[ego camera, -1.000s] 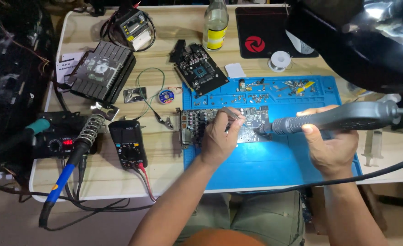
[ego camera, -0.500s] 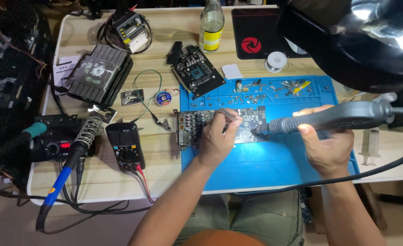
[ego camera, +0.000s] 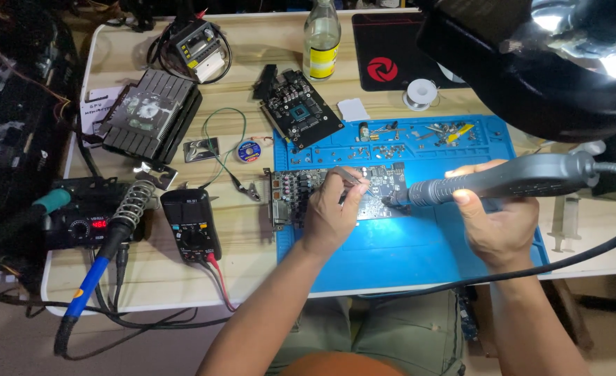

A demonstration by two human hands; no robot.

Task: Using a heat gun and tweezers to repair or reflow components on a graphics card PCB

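Both closed — right hand grips handpiece, left hand seemingly tweezers.

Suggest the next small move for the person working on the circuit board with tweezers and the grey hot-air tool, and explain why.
Probably bring the tweezers tips closer to the nozzle: the right hand aims the hot-air tool at the circuit board, while the left hand holds them just beside that spot.

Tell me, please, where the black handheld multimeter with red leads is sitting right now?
In the head view the black multimeter lies on the wooden table, left of the blue work mat, beside the coiled soldering iron stand.
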